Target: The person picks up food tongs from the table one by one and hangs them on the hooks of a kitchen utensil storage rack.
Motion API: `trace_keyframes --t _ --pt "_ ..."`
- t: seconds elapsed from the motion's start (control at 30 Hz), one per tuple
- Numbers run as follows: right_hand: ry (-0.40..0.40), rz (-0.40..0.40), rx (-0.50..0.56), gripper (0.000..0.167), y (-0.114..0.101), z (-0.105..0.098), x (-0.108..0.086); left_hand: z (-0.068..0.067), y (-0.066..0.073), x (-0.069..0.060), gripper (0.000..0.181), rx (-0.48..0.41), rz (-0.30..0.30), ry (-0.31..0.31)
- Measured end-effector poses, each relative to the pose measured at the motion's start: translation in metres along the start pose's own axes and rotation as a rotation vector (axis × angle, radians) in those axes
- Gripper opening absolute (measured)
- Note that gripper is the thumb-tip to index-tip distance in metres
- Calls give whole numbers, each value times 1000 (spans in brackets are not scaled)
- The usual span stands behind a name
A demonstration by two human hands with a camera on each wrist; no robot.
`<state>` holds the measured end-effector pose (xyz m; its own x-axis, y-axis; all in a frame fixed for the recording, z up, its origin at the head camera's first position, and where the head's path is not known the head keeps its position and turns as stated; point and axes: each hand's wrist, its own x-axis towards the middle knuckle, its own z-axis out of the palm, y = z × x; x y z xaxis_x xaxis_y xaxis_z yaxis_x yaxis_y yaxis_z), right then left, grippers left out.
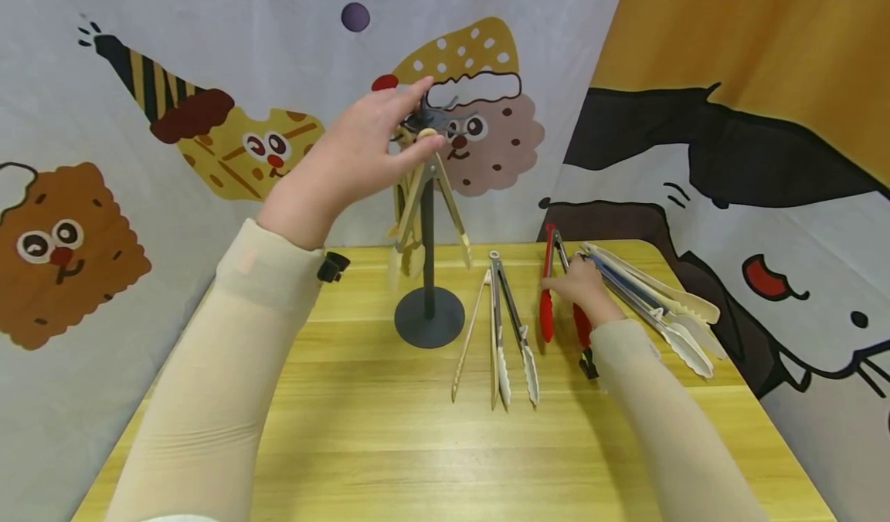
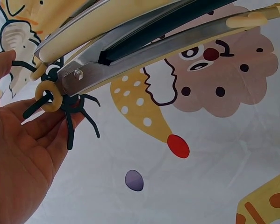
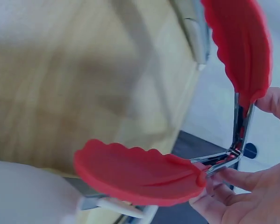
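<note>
My left hand is raised at the top of a dark stand with hooks. In the left wrist view, the thumb and fingers lie around the hook ring, fairly straight. Beige-tipped tongs hang there by a ring on one hook. On the right, my right hand holds red tongs. In the right wrist view, its thumb and fingers sit on the two arms, and the tongs' red scalloped heads are spread wide apart.
White-tipped tongs lie between the stand and the red tongs. Several more tongs lie in a fanned pile to the right. The wooden table meets a cartoon-printed cloth behind.
</note>
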<state>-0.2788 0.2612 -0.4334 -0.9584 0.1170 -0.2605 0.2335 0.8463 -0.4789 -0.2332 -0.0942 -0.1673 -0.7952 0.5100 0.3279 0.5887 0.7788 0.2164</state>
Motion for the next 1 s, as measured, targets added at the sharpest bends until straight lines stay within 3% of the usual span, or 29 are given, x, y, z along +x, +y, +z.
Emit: trace_keyframes --t 0.2,0.5,0.77,1.0 --pt "101 -100 15 88 -9 -7 -11 1 0 0 71 4 2 3" --pt "181 -218 46 82 -31 -9 -36 2 0 0 71 0 -5 0" --pt "289 -322 68 71 -42 -9 -44 1 1 0 70 6 -2 5" --pt "321 -398 100 67 -48 -7 -51 1 0 -1 70 5 -2 9"
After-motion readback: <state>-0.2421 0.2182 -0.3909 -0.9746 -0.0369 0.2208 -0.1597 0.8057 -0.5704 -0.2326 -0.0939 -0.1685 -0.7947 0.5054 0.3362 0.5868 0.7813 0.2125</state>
